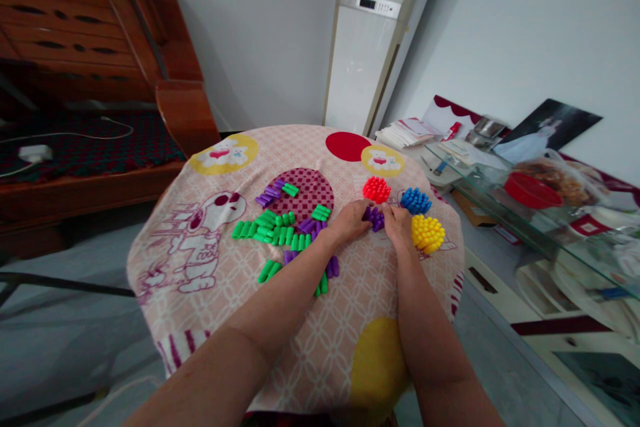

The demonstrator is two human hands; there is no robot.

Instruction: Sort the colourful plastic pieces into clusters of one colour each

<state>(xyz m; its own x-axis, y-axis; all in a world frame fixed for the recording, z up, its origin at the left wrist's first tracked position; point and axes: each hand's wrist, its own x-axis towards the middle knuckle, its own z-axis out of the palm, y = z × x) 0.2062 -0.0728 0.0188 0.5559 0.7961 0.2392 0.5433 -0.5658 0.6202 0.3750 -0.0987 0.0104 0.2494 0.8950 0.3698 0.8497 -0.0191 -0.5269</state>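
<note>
My left hand (354, 219) and my right hand (398, 221) meet on the right half of the round table, closed from either side around a small cluster of purple plastic pegs (375, 217). The fingertips partly hide this cluster. Just behind it stands a tight bunch of red pegs (377, 189). To the right of my right hand are a bunch of blue pegs (416, 201) and a bunch of yellow pegs (428, 233). Left of my left forearm, short green plastic tubes (273, 227) and purple tubes (270, 193) lie scattered, some hidden under the arm.
A patterned cloth (320, 360) covers the table. At the right, a glass shelf (520, 213) holds papers, a red bowl (533, 189) and bags. A wooden bench (95, 140) stands left, a white floor-standing unit (363, 47) behind.
</note>
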